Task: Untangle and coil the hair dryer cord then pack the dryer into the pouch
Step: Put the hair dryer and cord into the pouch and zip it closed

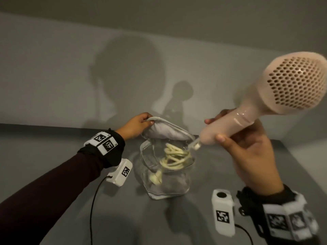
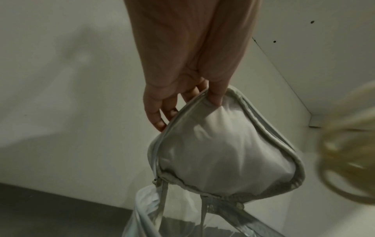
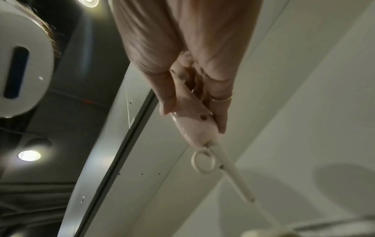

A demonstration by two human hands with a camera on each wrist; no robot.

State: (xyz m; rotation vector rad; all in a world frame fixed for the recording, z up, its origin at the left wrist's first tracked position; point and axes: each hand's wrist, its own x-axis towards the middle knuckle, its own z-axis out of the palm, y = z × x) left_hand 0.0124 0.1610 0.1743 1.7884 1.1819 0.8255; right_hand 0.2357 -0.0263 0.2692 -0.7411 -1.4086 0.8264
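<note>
A clear pouch (image 1: 168, 183) with a grey fabric lid (image 1: 164, 132) stands on the grey table. My left hand (image 1: 136, 126) pinches the lid's rim and holds it up, thumb inside and fingers outside (image 2: 215, 96). My right hand (image 1: 247, 147) grips the handle of the pink hair dryer (image 1: 292, 82), raised at the right with its honeycomb grille toward me. The cream cord (image 1: 174, 157) hangs from the handle's end as a coil inside the pouch mouth, and its plug (image 1: 155, 177) lies lower in the pouch. The right wrist view shows the handle (image 3: 192, 121) and cord sleeve (image 3: 229, 165).
The grey table (image 1: 53, 147) meets a pale wall close behind the pouch. White wrist camera boxes hang under both wrists, one (image 1: 120, 171) left of the pouch and one (image 1: 223, 211) at its right front, each with a black cable.
</note>
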